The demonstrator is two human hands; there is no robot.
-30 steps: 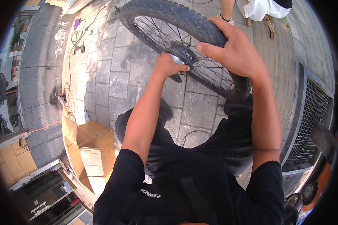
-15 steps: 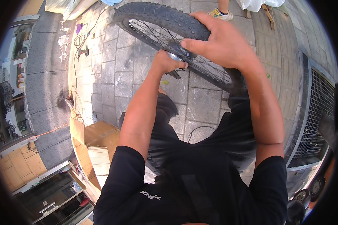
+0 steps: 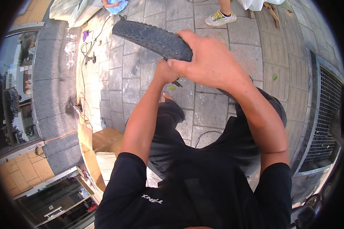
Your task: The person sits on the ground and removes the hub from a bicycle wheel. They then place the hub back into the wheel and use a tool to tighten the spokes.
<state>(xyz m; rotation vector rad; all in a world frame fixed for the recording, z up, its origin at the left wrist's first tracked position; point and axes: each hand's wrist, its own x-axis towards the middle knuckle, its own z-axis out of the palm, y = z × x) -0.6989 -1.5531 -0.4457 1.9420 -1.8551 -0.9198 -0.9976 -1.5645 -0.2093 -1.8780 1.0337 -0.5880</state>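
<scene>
A bicycle wheel (image 3: 151,37) with a black knobby tyre is held up in front of me, turned so that mostly its tread faces me. My right hand (image 3: 212,61) is closed over the tyre, thumb on the near side and fingers across the tread. Below the tyre, my left hand (image 3: 167,71) is curled around the wheel near its middle. The right hand and the tyre partly cover the left fingers, and the spokes and hub are hidden.
A cardboard box (image 3: 107,141) stands at my left. A power drill (image 3: 90,59) and cables lie on the paving to the far left. Another person's foot in a shoe (image 3: 220,18) is ahead. A metal grating (image 3: 319,118) lies at the right, and white sacks (image 3: 252,4) sit at the back.
The wheel has tilted, its open spoked side swinging out of sight so the tread shows. My right hand has moved left and down with it, nearer my left hand. The other person's shoe has shifted left.
</scene>
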